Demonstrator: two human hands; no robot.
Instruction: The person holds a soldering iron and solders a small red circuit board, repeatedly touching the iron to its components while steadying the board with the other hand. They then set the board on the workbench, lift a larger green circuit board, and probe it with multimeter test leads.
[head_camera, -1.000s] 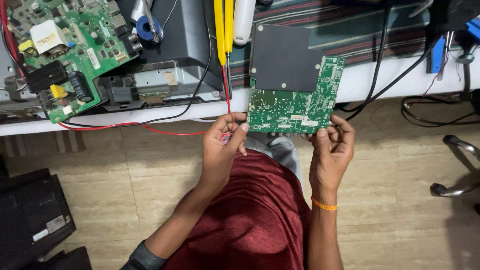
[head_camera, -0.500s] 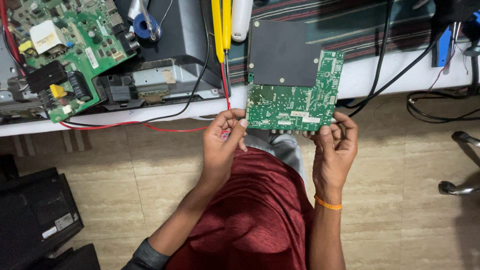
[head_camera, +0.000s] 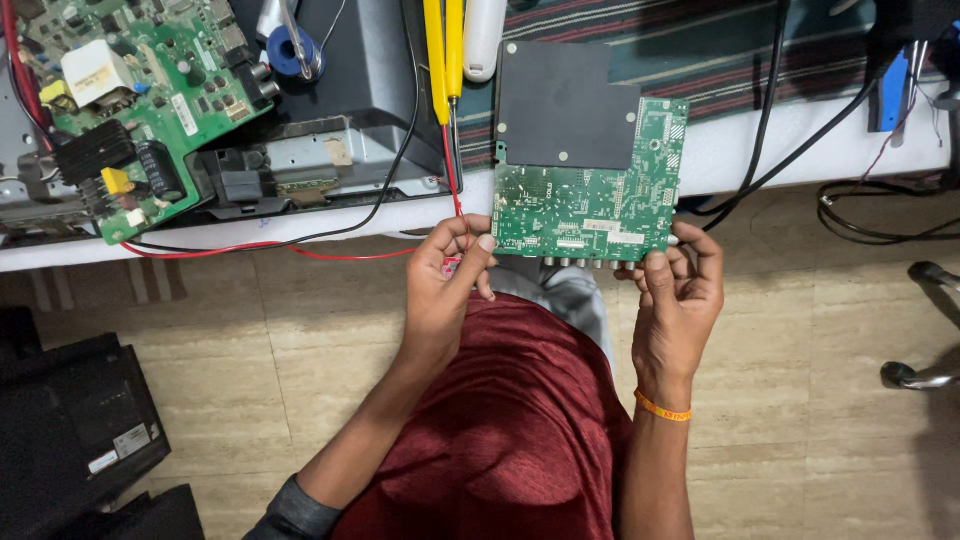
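Note:
I hold a green circuit board (head_camera: 590, 190) with a black plate over its upper left part, just off the near edge of the white bench (head_camera: 720, 155). My left hand (head_camera: 450, 275) grips its lower left corner, thumb on the board's face. My right hand (head_camera: 680, 290) holds the lower right edge from below, an orange band on that wrist. A red wire (head_camera: 330, 252) runs past my left hand's fingers.
A larger green circuit board (head_camera: 140, 90) with a heat sink and capacitors lies on a dark chassis (head_camera: 330, 150) at the left. Yellow-handled tools (head_camera: 445, 55), a blue solder spool (head_camera: 290, 50) and black cables (head_camera: 780, 130) lie on the bench. A black box (head_camera: 70, 430) stands on the tiled floor.
The board and both hands have stayed nearly still; the view has shifted slightly.

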